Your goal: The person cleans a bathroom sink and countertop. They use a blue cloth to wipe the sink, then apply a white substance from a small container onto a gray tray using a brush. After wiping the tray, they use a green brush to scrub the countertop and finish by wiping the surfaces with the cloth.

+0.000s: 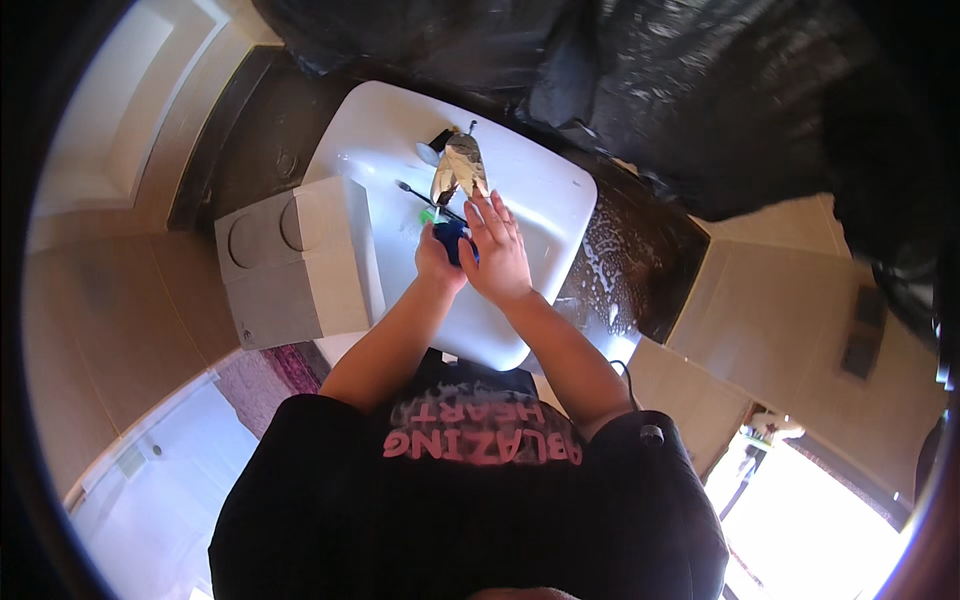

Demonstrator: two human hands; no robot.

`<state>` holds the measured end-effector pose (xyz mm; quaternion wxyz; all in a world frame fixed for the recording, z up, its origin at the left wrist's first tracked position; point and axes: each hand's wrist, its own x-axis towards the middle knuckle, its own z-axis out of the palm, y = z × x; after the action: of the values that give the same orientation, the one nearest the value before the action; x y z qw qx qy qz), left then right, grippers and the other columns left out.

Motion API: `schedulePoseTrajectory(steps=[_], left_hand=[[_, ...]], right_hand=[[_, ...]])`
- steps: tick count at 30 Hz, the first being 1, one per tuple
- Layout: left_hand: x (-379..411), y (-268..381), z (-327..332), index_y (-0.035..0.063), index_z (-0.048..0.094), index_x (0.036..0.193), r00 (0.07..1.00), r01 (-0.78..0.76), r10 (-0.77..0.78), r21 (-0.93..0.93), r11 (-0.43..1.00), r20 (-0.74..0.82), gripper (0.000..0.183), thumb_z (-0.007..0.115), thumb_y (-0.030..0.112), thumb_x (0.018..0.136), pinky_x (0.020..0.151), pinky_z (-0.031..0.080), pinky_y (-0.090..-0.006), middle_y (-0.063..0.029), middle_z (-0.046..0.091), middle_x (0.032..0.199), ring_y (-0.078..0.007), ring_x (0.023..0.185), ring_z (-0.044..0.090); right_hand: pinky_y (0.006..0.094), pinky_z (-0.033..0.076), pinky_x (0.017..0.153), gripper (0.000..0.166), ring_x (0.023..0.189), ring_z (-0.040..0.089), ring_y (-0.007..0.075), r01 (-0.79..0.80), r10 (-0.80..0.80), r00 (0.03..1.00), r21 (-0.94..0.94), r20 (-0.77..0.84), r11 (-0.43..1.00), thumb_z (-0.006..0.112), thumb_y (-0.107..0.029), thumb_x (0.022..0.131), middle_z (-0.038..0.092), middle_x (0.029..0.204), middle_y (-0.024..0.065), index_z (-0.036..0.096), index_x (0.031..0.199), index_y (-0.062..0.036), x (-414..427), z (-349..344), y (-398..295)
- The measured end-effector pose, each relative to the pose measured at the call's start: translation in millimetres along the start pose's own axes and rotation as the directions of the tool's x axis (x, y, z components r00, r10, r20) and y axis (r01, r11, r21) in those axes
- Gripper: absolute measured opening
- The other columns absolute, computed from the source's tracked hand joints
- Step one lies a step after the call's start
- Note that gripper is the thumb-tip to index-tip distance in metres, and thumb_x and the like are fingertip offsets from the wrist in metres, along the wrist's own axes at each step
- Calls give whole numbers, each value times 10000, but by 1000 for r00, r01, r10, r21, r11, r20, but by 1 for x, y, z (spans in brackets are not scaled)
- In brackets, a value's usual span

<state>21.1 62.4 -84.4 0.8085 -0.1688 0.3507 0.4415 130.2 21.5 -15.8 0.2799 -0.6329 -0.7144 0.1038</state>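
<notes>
My left hand (437,259) is closed around a small dark blue object (451,238), whose exact kind I cannot make out. Beside it, my right hand (497,251) is stretched out flat, its thumb against or just over the blue object. Both hands are above a white washbasin (487,341), just in front of a shiny metal tap (466,161). A dark slender stick, perhaps a toothbrush (415,190), lies slantwise between the tap and my left hand. Something bright green (429,216) shows at my left fingertips, partly hidden.
A grey cardboard box (281,281) stands against the basin's left side. Black plastic sheeting (675,97) hangs behind. Suds wet the dark counter (611,262) on the right. Small black and white items (431,148) sit by the tap. A bright opening (802,517) is at lower right.
</notes>
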Motion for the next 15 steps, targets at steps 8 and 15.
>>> schedulePoseTrajectory(steps=[8, 15], left_hand=[[-41, -2, 16, 63, 550, 1067, 979, 177, -200, 336, 925, 34, 287, 373, 279, 1002, 863, 545, -403, -88, 639, 988, -249, 923, 651], [-85, -8, 65, 213, 446, 1321, 995, 80, -48, 446, 891, -84, 377, 377, 66, 981, 959, 510, -437, -111, 545, 1230, -263, 1120, 575]], right_hand=[[438, 378, 1094, 581, 1352, 419, 381, -140, 275, 954, 639, -116, 756, 669, -259, 934, 425, 1446, 210, 439, 1444, -105, -38, -8, -36], [395, 368, 1102, 476, 1301, 482, 343, -382, 536, 844, 700, -2, 604, 580, -362, 991, 498, 1393, 219, 527, 1358, -64, -36, -7, -44]])
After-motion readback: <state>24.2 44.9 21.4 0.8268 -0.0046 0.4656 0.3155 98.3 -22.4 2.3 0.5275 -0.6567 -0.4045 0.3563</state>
